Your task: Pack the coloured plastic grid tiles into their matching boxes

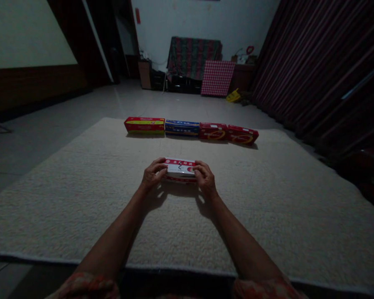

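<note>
A white and red cardboard box [180,167] with printed characters is gripped at both ends, close above or on the pale quilted mat [252,199]. The fingers of my left hand [154,172] close round its left end. On the right end sit the fingers and thumb of my right hand [205,177]. Whether the box's underside touches the mat I cannot tell. Beyond it stands a row of boxes: a red and yellow box [145,126], a blue box [182,128], a dark red box [213,131] and another dark red box [242,135] at a slight angle.
The mat's front edge runs close to my body, with tiled floor [112,101] beyond its far side. A cloth-covered piece of furniture [193,56] and a red checked panel [218,78] stand by the back wall. Dark curtains [311,62] hang at right.
</note>
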The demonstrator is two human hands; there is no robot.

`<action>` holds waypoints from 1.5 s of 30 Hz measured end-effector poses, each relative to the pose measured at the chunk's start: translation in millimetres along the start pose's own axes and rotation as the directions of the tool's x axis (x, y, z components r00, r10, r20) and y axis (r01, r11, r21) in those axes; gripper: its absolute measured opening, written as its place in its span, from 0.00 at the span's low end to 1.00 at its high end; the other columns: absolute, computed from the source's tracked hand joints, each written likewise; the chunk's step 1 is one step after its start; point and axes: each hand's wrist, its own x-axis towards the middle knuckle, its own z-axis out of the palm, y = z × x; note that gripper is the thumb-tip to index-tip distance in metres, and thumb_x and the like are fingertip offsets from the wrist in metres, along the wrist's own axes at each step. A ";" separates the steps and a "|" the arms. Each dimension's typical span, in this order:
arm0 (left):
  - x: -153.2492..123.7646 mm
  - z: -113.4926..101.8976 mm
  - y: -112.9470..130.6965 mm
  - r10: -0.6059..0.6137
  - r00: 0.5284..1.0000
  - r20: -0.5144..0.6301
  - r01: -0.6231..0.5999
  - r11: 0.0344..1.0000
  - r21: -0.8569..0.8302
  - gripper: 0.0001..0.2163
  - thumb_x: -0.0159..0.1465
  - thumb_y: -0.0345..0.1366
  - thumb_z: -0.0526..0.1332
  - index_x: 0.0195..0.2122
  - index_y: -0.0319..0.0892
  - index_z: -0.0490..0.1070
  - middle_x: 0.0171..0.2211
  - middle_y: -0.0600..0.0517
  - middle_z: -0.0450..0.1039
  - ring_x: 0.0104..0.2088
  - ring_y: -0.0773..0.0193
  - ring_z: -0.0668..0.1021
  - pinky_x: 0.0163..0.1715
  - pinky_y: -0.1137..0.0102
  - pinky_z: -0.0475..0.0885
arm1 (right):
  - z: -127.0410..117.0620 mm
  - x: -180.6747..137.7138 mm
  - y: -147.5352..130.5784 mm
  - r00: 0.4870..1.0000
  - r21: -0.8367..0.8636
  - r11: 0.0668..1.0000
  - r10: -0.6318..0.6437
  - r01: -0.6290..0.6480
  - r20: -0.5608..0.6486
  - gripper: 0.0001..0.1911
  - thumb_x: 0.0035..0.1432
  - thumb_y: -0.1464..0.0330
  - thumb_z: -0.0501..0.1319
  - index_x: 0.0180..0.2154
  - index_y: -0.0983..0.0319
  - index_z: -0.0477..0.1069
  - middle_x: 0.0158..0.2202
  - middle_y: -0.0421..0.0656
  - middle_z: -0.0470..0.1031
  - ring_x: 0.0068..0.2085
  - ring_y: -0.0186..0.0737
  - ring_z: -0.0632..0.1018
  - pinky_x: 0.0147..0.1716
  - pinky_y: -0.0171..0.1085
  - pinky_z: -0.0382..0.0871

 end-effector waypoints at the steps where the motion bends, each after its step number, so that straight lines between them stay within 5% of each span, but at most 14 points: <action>1: -1.5 1.0 0.3 -0.012 1.000 0.002 0.012 1.000 -0.014 0.08 0.60 0.39 0.63 0.36 0.43 0.78 0.55 0.43 0.76 0.56 0.50 0.77 0.57 0.50 0.72 | -2.4 -1.9 0.6 1.000 0.027 0.999 0.031 -0.031 0.002 0.10 0.61 0.63 0.58 0.35 0.58 0.77 0.51 0.50 0.77 0.55 0.48 0.76 0.59 0.49 0.67; 7: -5.0 8.3 3.2 -0.061 0.998 -0.021 0.059 0.996 -0.070 0.05 0.62 0.37 0.61 0.35 0.45 0.76 0.58 0.42 0.73 0.60 0.49 0.74 0.62 0.48 0.67 | -5.0 -7.1 4.9 0.990 0.086 0.987 0.138 -0.137 -0.008 0.14 0.62 0.60 0.56 0.36 0.59 0.78 0.54 0.50 0.77 0.58 0.48 0.75 0.61 0.49 0.64; 20: -6.7 16.0 3.1 -0.096 0.992 -0.085 0.088 0.991 -0.100 0.05 0.61 0.37 0.60 0.34 0.44 0.75 0.57 0.42 0.75 0.60 0.50 0.74 0.63 0.50 0.66 | -2.3 -8.4 4.3 0.990 -0.024 0.991 0.136 -0.135 0.030 0.13 0.59 0.62 0.59 0.37 0.59 0.80 0.56 0.51 0.75 0.59 0.48 0.74 0.62 0.49 0.65; 28: -16.2 12.1 8.5 -0.013 0.998 -0.063 0.009 0.998 -0.068 0.04 0.60 0.34 0.61 0.34 0.44 0.76 0.55 0.42 0.74 0.58 0.49 0.75 0.57 0.52 0.73 | -2.3 -1.7 4.8 0.962 -0.036 0.961 0.274 -0.274 -0.005 0.19 0.51 0.58 0.63 0.42 0.61 0.77 0.61 0.55 0.69 0.60 0.54 0.73 0.53 0.50 0.74; 35: -11.6 16.4 5.1 -0.101 0.992 -0.077 0.092 0.990 -0.110 0.13 0.56 0.28 0.62 0.42 0.44 0.77 0.59 0.43 0.71 0.59 0.49 0.74 0.48 0.58 0.79 | 0.9 0.2 8.9 0.935 -0.060 0.935 0.352 -0.349 0.039 0.23 0.47 0.56 0.65 0.43 0.60 0.77 0.62 0.54 0.67 0.58 0.53 0.74 0.53 0.49 0.74; 41: -4.1 15.0 8.4 -0.143 0.990 -0.014 0.143 0.989 0.025 0.21 0.54 0.25 0.59 0.49 0.41 0.76 0.62 0.40 0.69 0.63 0.47 0.71 0.52 0.57 0.77 | 1.6 2.7 6.6 0.939 -0.070 0.938 0.343 -0.340 0.033 0.20 0.48 0.57 0.66 0.42 0.60 0.77 0.61 0.52 0.68 0.61 0.53 0.72 0.57 0.51 0.70; 45: 3.9 10.6 10.9 -0.161 0.985 0.066 0.152 0.980 0.127 0.23 0.53 0.26 0.59 0.51 0.39 0.76 0.62 0.39 0.69 0.63 0.45 0.71 0.59 0.52 0.72 | -4.5 4.8 -1.9 0.985 -0.228 0.964 0.157 -0.137 0.071 0.14 0.53 0.61 0.65 0.41 0.60 0.78 0.61 0.54 0.69 0.63 0.55 0.69 0.62 0.55 0.63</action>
